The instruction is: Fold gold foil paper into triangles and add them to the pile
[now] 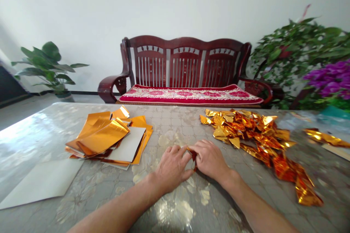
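My left hand [175, 167] and my right hand [209, 158] meet over the middle of the table, both closed on one small piece of gold foil paper [194, 154]. Most of that piece is hidden by my fingers; a shiny orange edge and a pale underside show between them. To the left of my hands lies a loose stack of gold foil paper sheets [106, 134], some with the whitish back up. On the right, a heap of folded gold foil pieces [246, 127] trails toward the near right side.
A single pale sheet [43, 178] lies at the table's left. Clear plastic [296, 120] and another foil strip [325, 137] are at the right. Behind the patterned table [169, 123] stands a dark red wooden bench [183, 65], with leafy plants [50, 65] either side.
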Tool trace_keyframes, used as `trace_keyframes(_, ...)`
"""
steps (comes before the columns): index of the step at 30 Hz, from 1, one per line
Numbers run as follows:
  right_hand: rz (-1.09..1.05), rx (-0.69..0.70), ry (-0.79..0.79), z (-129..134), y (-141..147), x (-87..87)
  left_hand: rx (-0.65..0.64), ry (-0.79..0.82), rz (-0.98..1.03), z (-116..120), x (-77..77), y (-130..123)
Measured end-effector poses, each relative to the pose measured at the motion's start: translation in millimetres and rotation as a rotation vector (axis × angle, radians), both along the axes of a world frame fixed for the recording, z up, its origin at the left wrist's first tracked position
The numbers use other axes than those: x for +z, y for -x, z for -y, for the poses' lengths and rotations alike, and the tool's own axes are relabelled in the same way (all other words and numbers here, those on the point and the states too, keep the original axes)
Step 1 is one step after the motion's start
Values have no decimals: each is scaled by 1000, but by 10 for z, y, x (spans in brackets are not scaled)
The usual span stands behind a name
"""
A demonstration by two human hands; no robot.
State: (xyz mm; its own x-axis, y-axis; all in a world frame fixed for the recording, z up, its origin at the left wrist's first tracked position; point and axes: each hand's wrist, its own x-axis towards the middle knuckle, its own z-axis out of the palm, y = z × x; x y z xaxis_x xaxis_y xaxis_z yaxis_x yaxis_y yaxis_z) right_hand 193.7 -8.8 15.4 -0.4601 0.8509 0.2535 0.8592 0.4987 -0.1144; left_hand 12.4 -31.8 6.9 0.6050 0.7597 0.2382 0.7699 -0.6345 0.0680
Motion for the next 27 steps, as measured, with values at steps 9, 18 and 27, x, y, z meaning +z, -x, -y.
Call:
trace_keyframes(9,-76,78,-7,5,-97,-79,8,-12,3,-8,-20,-4)
trace_keyframes(18,-128,183,23,-52,-114,-121,10,-49,60,-2,-63,12)
trace_keyframes(27,-198,161,121,-106,-165,-98,-436,-200,75,123,-25,64)
